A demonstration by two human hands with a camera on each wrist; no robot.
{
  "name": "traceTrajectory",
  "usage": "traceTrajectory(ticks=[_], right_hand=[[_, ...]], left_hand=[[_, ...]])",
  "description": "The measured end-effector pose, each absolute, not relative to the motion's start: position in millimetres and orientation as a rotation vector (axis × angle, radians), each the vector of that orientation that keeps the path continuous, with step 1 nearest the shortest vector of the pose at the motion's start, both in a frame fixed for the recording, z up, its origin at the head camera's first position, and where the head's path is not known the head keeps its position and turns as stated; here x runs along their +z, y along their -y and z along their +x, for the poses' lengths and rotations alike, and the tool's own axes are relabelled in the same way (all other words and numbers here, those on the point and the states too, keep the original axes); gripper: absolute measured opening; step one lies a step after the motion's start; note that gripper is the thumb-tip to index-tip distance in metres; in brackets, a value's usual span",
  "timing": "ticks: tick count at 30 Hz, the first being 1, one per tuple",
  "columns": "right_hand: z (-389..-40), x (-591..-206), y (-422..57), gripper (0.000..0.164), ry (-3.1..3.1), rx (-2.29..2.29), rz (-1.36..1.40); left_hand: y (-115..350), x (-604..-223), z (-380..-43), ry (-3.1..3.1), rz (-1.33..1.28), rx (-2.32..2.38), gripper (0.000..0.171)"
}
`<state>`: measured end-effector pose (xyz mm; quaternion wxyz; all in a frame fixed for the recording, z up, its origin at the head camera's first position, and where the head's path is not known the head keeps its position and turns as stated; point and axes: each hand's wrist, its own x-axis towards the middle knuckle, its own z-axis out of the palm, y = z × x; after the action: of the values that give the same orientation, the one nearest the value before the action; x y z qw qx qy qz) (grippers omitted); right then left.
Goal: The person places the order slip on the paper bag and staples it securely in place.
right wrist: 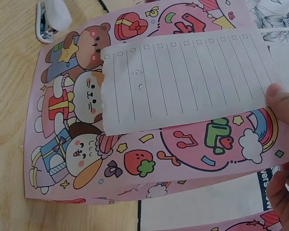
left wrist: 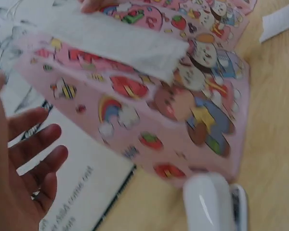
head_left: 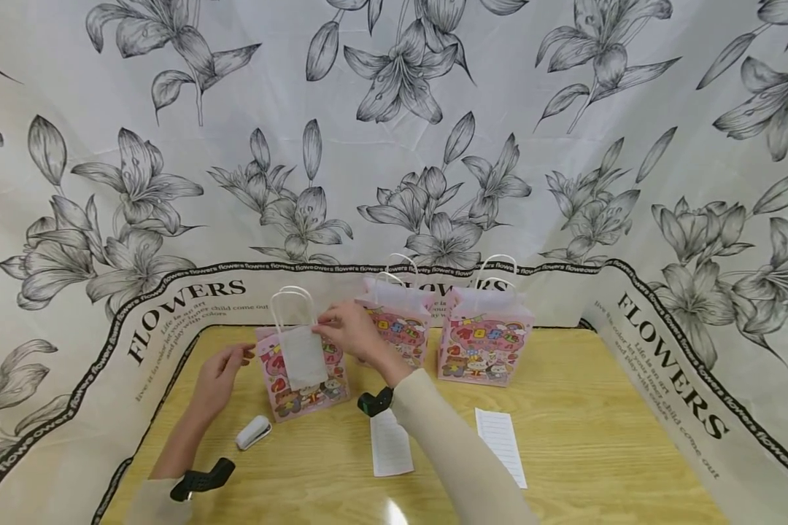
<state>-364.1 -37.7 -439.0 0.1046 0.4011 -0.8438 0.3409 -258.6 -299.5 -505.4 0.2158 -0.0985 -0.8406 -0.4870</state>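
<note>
A pink cartoon-printed paper gift bag [head_left: 274,373] with white handles stands at the left of the table. My right hand [head_left: 354,332] pinches the top end of a lined paper slip [head_left: 304,359], which hangs flat against the bag's front. In the right wrist view the slip [right wrist: 183,82] shows rows with small checkboxes and a torn lower edge. By the bag's left side is my left hand [head_left: 218,379], its fingers loosely bent and holding nothing. A white stapler [head_left: 254,432] lies just in front of the bag, below that hand.
Two more pink gift bags [head_left: 486,339], [head_left: 400,332] stand to the right, near the back. Two lined paper slips [head_left: 391,445], [head_left: 501,445] lie on the wooden table [head_left: 597,408]. Flower-printed cloth [head_left: 394,168] rises behind and at both sides.
</note>
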Motion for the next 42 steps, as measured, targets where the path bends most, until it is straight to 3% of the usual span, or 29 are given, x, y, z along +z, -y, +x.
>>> traceTrajectory(ticks=[11, 18, 25, 32, 42], right_hand=[[-361.9, -438.6, 35.6, 0.014, 2.542, 1.072, 1.149], [-357.9, -440.6, 35.2, 0.015, 2.545, 1.059, 1.16], [-359.6, -442.9, 33.9, 0.016, 2.558, 1.116, 1.167], [-361.2, -440.4, 36.2, 0.017, 2.545, 1.18, 1.173], [-357.7, -437.7, 34.2, 0.016, 2.545, 1.162, 1.17]], left_hand=[[312.0, -561.8, -229.5, 2.772, 0.051, -1.431, 0.039], [306.0, -582.6, -218.0, 2.824, 0.121, -1.422, 0.045], [298.7, -584.8, -210.7, 2.838, 0.193, -1.424, 0.04], [291.1, -582.2, -204.1, 2.786, 0.091, -1.37, 0.027], [287.7, -576.0, -196.8, 2.688, 0.145, -1.454, 0.031]])
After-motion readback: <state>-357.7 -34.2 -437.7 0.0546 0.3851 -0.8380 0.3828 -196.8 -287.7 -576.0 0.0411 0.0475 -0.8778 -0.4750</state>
